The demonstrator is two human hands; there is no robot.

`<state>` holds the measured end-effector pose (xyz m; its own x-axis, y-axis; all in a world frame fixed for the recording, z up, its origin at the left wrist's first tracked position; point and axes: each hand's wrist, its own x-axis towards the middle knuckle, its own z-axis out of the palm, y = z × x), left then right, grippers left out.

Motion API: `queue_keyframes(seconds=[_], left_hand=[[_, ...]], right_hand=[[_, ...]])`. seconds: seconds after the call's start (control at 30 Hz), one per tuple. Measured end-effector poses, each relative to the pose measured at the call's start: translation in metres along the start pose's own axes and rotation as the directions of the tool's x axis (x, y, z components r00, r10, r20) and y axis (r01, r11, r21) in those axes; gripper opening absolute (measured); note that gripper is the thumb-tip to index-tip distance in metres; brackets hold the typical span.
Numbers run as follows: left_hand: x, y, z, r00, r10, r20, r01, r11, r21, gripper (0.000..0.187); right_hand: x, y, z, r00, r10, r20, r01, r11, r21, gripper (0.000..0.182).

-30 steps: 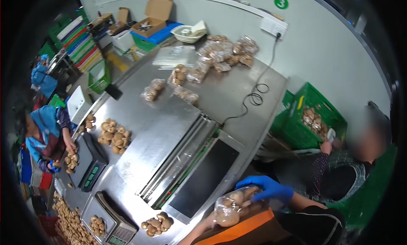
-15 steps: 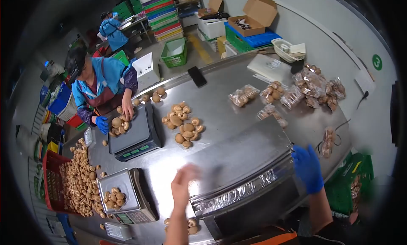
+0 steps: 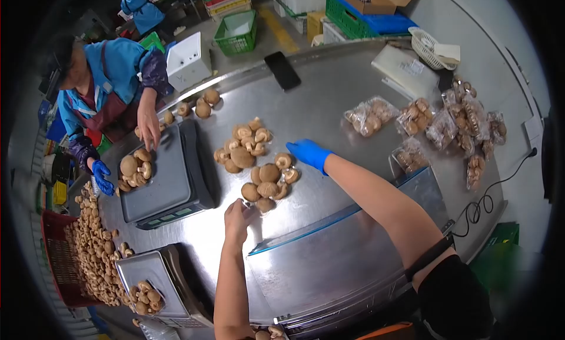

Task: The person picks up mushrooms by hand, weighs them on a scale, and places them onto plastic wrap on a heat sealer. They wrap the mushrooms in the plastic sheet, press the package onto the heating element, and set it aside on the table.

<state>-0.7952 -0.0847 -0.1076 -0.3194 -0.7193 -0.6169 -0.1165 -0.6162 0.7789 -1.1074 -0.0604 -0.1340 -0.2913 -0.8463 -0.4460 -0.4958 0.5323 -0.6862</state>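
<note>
My left hand (image 3: pixel 236 221), bare, reaches up beside the nearer pile of brown mushrooms (image 3: pixel 269 174). Its fingers are curled together at the pile's lower left edge, and what lies between them is too small to make out. A blue glove covers my right hand (image 3: pixel 310 156), which is held over the steel just right of the same pile with fingers stretched out to the left. A second group of mushrooms (image 3: pixel 241 157) lies right behind. Below both hands is a steel-topped unit (image 3: pixel 347 246) with a blue far edge.
A co-worker (image 3: pixel 112 75) stands at a dark scale (image 3: pixel 162 175) holding mushrooms. Another scale (image 3: pixel 153 269) and a loose mushroom heap (image 3: pixel 94 240) are at left. Bagged mushrooms (image 3: pixel 465 119) lie at right near a cable (image 3: pixel 488 202). A phone (image 3: pixel 282 70) rests near the far edge.
My right hand has swung left from the unit's right end to the mushrooms. My left hand has come up to the pile. The view has shifted, and the shiny crinkled strip is out of sight.
</note>
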Motion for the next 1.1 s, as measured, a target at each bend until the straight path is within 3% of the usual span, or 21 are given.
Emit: queue_keyframes(seconds=[0.03,0.1,0.13,0.2,0.23,0.3,0.47,0.5,0.6,0.7,0.73,0.77,0.87,1.03,1.07,1.1], left_hand=[[0.001,0.001,0.002,1.0,0.025,0.01,-0.026,0.999,0.023,0.028],[-0.005,0.007,0.011,0.999,0.043,0.023,-0.044,0.998,0.042,0.028],[-0.01,0.011,0.016,0.997,0.064,0.038,-0.066,0.996,0.062,0.028],[-0.021,0.021,0.022,0.996,0.084,0.026,-0.086,0.994,0.063,0.032],[-0.027,0.027,0.025,0.995,0.104,0.005,-0.104,0.992,0.065,0.038],[-0.047,0.048,0.026,0.985,0.149,0.086,-0.156,0.983,0.091,0.041],[-0.121,0.096,0.045,0.944,0.275,0.185,-0.304,0.94,0.155,0.044],[-0.136,0.099,0.046,0.939,0.253,0.233,-0.294,0.942,0.162,0.046],[-0.186,0.089,0.062,0.94,0.175,0.294,-0.232,0.957,0.172,0.048],[-0.206,0.052,0.063,0.931,0.032,0.363,-0.131,0.959,0.251,0.038],[-0.219,0.039,0.067,0.941,0.027,0.337,-0.114,0.964,0.242,0.035],[-0.231,0.03,0.07,0.948,-0.002,0.317,-0.081,0.966,0.246,0.046],[-0.249,-0.001,0.07,0.961,0.048,0.271,-0.125,0.953,0.275,0.052],[-0.281,-0.014,0.068,0.966,0.075,0.246,-0.138,0.958,0.252,0.051],[-0.286,-0.018,0.062,0.962,0.183,0.204,-0.238,0.928,0.288,0.051],[-0.291,-0.023,0.056,0.943,0.289,0.167,-0.33,0.885,0.329,0.05]], right_hand=[[-0.001,0.001,0.007,1.0,0.01,0.008,-0.01,1.0,0.004,0.041],[-0.007,-0.005,0.004,0.979,0.014,0.203,-0.116,0.857,0.501,0.038],[-0.016,-0.01,0.001,0.98,0.017,0.197,-0.115,0.858,0.5,0.038],[-0.039,-0.02,-0.01,0.961,0.172,0.217,-0.275,0.674,0.685,0.031],[-0.051,-0.025,-0.021,0.963,0.174,0.204,-0.267,0.677,0.685,0.031],[-0.08,-0.038,-0.041,0.961,0.137,0.239,-0.275,0.542,0.794,0.028],[-0.176,-0.061,-0.098,0.987,0.004,0.158,-0.14,0.492,0.859,0.03],[-0.199,-0.057,-0.099,0.99,-0.037,0.134,-0.102,0.462,0.881,0.031],[-0.262,-0.035,-0.102,0.984,0.044,0.171,-0.172,0.459,0.872,0.032],[-0.313,-0.023,-0.092,0.979,0.123,0.165,-0.202,0.425,0.882,0.03],[-0.327,-0.011,-0.085,0.976,0.136,0.172,-0.217,0.47,0.856,0.03],[-0.34,0.0,-0.079,0.973,0.149,0.178,-0.23,0.514,0.826,0.031],[-0.372,0.013,-0.066,0.982,0.137,0.132,-0.188,0.583,0.791,0.035],[-0.394,0.017,-0.053,0.994,0.108,0.01,-0.082,0.684,0.725,0.042],[-0.401,0.021,-0.053,0.995,0.103,0.014,-0.081,0.685,0.724,0.042],[-0.415,0.02,-0.059,0.994,0.057,-0.095,0.011,0.8,0.6,0.042]])
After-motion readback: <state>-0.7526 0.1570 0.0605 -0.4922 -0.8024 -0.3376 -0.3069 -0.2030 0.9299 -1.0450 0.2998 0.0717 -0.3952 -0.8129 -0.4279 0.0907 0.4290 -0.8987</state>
